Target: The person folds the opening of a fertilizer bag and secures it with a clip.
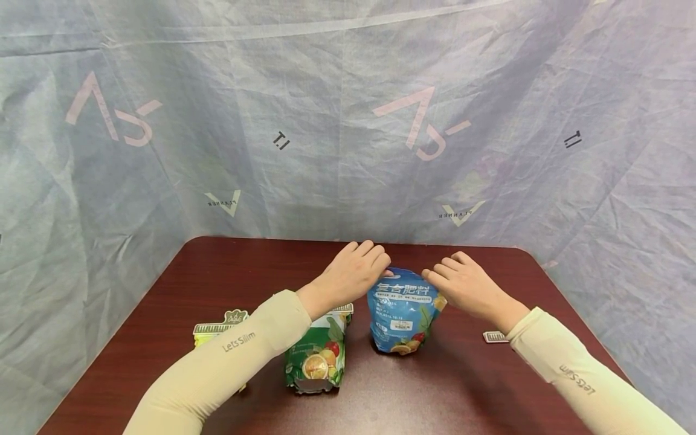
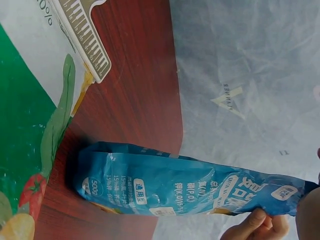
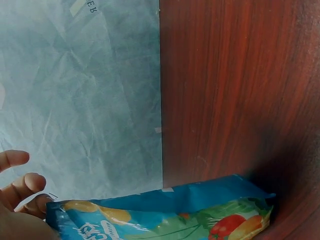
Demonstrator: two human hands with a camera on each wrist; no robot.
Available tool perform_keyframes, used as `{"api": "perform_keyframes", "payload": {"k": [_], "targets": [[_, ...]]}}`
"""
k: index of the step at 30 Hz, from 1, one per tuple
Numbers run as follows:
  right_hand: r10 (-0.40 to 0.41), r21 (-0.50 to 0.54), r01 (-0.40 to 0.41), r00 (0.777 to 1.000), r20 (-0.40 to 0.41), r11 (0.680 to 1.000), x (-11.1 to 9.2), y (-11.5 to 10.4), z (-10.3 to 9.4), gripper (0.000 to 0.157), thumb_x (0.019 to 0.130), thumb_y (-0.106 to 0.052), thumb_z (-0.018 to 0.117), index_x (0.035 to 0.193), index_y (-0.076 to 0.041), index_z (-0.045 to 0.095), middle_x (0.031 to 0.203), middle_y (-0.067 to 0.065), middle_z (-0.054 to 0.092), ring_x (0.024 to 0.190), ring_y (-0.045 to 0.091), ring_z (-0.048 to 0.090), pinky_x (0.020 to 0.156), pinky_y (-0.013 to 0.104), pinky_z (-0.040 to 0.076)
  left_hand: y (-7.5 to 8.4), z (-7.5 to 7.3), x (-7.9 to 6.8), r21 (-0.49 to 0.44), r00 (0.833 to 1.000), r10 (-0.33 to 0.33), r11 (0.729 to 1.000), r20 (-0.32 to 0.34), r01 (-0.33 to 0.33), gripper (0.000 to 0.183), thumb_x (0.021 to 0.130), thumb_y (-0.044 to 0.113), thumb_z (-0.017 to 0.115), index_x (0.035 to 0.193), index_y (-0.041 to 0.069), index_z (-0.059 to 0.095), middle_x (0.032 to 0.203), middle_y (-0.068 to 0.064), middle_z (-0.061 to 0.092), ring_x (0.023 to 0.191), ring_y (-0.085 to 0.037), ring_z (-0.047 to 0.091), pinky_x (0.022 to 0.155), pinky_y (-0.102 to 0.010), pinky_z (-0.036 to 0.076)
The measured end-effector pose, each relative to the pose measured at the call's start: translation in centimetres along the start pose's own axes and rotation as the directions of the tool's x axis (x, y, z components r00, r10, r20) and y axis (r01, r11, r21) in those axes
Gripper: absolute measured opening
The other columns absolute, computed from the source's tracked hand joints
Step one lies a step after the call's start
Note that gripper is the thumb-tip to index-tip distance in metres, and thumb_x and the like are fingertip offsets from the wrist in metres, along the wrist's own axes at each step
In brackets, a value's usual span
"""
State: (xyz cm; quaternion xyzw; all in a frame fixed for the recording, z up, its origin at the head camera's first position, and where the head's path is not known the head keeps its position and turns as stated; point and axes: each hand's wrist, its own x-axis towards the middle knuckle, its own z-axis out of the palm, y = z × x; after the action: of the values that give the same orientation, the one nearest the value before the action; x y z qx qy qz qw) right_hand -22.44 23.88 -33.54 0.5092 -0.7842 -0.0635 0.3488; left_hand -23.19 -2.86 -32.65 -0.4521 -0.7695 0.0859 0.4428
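Note:
A blue fertilizer bag [image 1: 400, 317] printed with fruit stands near the middle of the table, its top edge raised toward the hands. My left hand [image 1: 352, 275] pinches the bag's upper left corner between thumb and fingers. At the upper right corner, my right hand [image 1: 472, 294] pinches the edge too. In the left wrist view the blue bag [image 2: 145, 182] appears side-on, its top running to the left hand [image 2: 309, 215], with the right hand [image 2: 257, 227] just below. The right wrist view has the right hand [image 3: 22, 205] at the top corner of the bag [image 3: 175, 215].
Left of the blue bag stands a green bag [image 1: 318, 356] with a comb-like clip [image 2: 90, 45] across its top. A yellow bag [image 1: 202, 340] with an ornate green-and-white clip [image 1: 220, 326] is partly behind the left sleeve. Another small clip [image 1: 495, 337] lies on the dark red table [image 1: 255, 266] at right.

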Motion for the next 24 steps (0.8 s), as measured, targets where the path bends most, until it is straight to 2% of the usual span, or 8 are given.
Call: {"api": "perform_keyframes", "payload": {"k": [6, 17, 24], "targets": [[0.019, 0.008, -0.019, 0.999, -0.036, 1.0, 0.17, -0.17, 0.2, 0.038, 0.1, -0.02, 0.021, 0.096, -0.008, 0.057, 0.078, 0.004, 0.059, 0.071, 0.024, 0.053, 0.068, 0.039, 0.039, -0.05, 0.33, -0.11, -0.029, 1.0, -0.012, 1.0, -0.016, 0.011, 0.026, 0.096, 0.036, 0.046, 0.085, 0.012, 0.046, 0.079, 0.0, 0.045, 0.067, -0.014, 0.041, 0.055, -0.027, 0.032], [0.046, 0.121, -0.035, 0.995, -0.088, 0.992, 0.27, -0.21, 0.5, 0.032, 0.101, -0.024, 0.032, 0.095, -0.007, 0.058, 0.078, 0.001, 0.057, 0.072, 0.021, 0.055, 0.069, 0.037, 0.041, -0.04, 0.55, -0.23, -0.073, 0.999, -0.023, 0.997, -0.028, 0.021, 0.025, 0.094, 0.035, 0.049, 0.086, 0.012, 0.047, 0.078, 0.0, 0.044, 0.067, -0.014, 0.04, 0.055, -0.026, 0.033], [0.062, 0.158, -0.049, 0.995, -0.078, 0.986, 0.33, -0.13, 0.43, 0.029, 0.1, -0.024, 0.036, 0.096, -0.006, 0.058, 0.081, 0.001, 0.059, 0.073, 0.019, 0.056, 0.068, 0.036, 0.041, -0.11, 0.69, -0.23, -0.093, 0.999, -0.026, 0.995, -0.048, 0.021, 0.024, 0.094, 0.035, 0.051, 0.088, 0.012, 0.049, 0.079, 0.0, 0.045, 0.069, -0.015, 0.043, 0.057, -0.027, 0.035]]}}
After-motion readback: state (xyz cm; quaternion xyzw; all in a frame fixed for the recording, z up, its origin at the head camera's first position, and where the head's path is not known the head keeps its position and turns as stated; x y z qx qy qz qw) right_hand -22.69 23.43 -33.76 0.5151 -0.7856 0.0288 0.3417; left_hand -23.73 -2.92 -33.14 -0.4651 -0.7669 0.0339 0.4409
